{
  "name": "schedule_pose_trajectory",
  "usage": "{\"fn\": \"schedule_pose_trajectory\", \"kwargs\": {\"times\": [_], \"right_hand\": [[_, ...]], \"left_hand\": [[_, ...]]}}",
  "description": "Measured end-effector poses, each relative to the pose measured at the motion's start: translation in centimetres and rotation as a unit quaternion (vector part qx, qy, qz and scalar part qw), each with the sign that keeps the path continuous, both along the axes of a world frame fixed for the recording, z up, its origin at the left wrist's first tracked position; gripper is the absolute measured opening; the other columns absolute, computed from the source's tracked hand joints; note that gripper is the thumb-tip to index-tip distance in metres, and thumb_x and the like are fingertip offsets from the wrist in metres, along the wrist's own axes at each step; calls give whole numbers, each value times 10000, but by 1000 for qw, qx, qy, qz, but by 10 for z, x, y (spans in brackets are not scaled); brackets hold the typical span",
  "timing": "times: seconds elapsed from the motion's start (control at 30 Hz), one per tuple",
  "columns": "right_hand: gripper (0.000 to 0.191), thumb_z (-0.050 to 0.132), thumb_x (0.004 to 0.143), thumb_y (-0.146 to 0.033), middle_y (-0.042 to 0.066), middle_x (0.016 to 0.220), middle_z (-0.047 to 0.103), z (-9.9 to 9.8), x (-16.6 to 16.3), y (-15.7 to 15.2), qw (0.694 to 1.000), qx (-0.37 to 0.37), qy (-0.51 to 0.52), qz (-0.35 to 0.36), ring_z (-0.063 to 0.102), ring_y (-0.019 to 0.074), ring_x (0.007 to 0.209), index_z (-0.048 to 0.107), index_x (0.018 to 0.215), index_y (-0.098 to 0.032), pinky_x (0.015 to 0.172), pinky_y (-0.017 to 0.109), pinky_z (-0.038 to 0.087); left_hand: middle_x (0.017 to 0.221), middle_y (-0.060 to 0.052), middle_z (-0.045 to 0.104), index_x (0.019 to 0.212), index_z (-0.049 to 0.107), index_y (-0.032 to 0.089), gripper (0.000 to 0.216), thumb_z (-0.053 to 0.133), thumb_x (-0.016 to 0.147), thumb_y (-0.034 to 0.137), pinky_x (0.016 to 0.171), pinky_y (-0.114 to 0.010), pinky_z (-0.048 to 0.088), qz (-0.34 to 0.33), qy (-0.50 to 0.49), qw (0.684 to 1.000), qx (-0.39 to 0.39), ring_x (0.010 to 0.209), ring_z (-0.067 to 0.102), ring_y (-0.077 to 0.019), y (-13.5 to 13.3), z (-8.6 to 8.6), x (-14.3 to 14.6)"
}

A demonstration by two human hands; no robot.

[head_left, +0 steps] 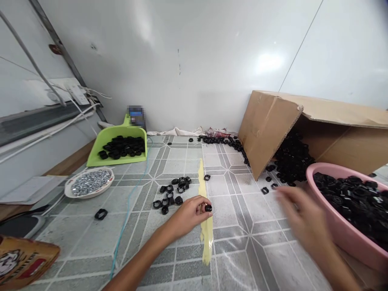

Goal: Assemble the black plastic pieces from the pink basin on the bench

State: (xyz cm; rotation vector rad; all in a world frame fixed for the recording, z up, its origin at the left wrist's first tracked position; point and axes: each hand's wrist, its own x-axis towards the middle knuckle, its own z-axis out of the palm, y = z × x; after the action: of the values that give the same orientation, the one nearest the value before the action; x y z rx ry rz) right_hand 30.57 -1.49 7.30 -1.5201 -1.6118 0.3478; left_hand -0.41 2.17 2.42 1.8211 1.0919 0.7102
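My left hand [194, 211] is closed in a pinch on a small black plastic ring [208, 207], held above the yellow tape strip [206, 236] on the table. A loose heap of similar black rings [169, 194] lies just left of that hand. My right hand [304, 214] is smeared by motion, between the tape and the pink basin [312, 178]. Its fingers reach toward a few loose rings [265, 190] near the cardboard box; whether it holds anything cannot be made out.
A tipped cardboard box [263, 133] spills black rings at the right. The basin is full of black parts. At left stand a green dustpan [118, 161] with black rings, a white dish [68, 190] of small shiny metal pieces, and a brown packet [30, 258].
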Motion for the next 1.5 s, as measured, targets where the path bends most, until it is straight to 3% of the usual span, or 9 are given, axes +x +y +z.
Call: {"fn": "schedule_pose_trajectory", "kwargs": {"times": [0.13, 0.23, 0.33, 0.57, 0.77, 0.93, 1.07, 1.27, 1.5], "right_hand": [[271, 551, 951, -315, 73, 1064, 598, -36, -83, 74, 978, -114, 19, 176, 608, 215, 900, 669, 1179, -227, 833, 368, 500], [343, 685, 844, -258, 52, 1002, 564, -51, -124, 123, 972, -119, 27, 201, 570, 230, 950, 680, 1186, -254, 902, 375, 447], [197, 731, 781, -204, 35, 912, 560, -54, -134, 143, 963, -130, 52, 229, 547, 229, 970, 726, 976, -227, 923, 362, 420], [314, 721, 830, -448, 47, 941, 657, -57, -103, 91, 921, -198, 213, 260, 642, 186, 823, 596, 961, -191, 785, 350, 523], [400, 792, 807, -463, 105, 1100, 724, -60, -102, 45, 790, -284, 499, 215, 685, 263, 1042, 698, 1103, -210, 1006, 456, 485], [327, 794, 816, -455, 92, 1089, 723, -59, -115, 42, 743, -289, 561, 225, 677, 237, 1031, 701, 999, -200, 1030, 421, 458], [308, 782, 822, -466, 25, 846, 686, -64, -123, 38, 784, -282, 507, 221, 657, 201, 850, 624, 864, -205, 884, 359, 497], [232, 718, 873, -418, 47, 974, 633, -67, -120, 35, 901, -191, 330, 207, 611, 219, 945, 636, 823, -207, 851, 323, 484], [365, 675, 925, -311, 47, 1062, 679, -69, -107, 34, 937, -144, 214, 237, 638, 218, 984, 597, 1280, -281, 914, 368, 497]], "left_hand": [[949, -22, 571, 1065, 704, 213, 224, 647, 903, 358, 722, -268, 445, 22, -35, 999, 29, 786, 562, -168, -2, -7, 7], [1061, -47, 616, 1065, 684, 213, 205, 634, 915, 343, 773, -283, 468, 34, -68, 997, 27, 833, 600, -176, -2, -10, 8], [855, -9, 643, 1089, 656, 207, 217, 622, 922, 340, 723, -277, 457, 52, -76, 996, -8, 776, 602, -182, -1, -13, 7], [936, -25, 655, 1111, 712, 234, 273, 651, 904, 401, 705, -277, 445, 76, -72, 995, 4, 747, 573, -176, 1, -17, 10], [730, 36, 559, 1050, 654, 224, 230, 644, 919, 413, 650, -257, 395, 88, -110, 989, -41, 687, 512, -156, 2, -18, 10], [783, 22, 590, 1008, 650, 207, 231, 711, 874, 386, 680, -259, 410, 119, -154, 978, -71, 722, 524, -152, 5, -22, 16], [885, -21, 664, 1068, 644, 207, 265, 695, 892, 398, 775, -299, 468, 133, -197, 966, -97, 836, 604, -187, 3, -23, 21], [957, -51, 694, 1109, 638, 202, 292, 639, 931, 434, 693, -273, 487, 96, -224, 959, -147, 809, 627, -174, 2, -18, 17], [779, -5, 662, 1023, 647, 171, 291, 686, 901, 432, 655, -254, 452, 44, -242, 953, -180, 664, 586, -129, 9, -21, 9]]}}
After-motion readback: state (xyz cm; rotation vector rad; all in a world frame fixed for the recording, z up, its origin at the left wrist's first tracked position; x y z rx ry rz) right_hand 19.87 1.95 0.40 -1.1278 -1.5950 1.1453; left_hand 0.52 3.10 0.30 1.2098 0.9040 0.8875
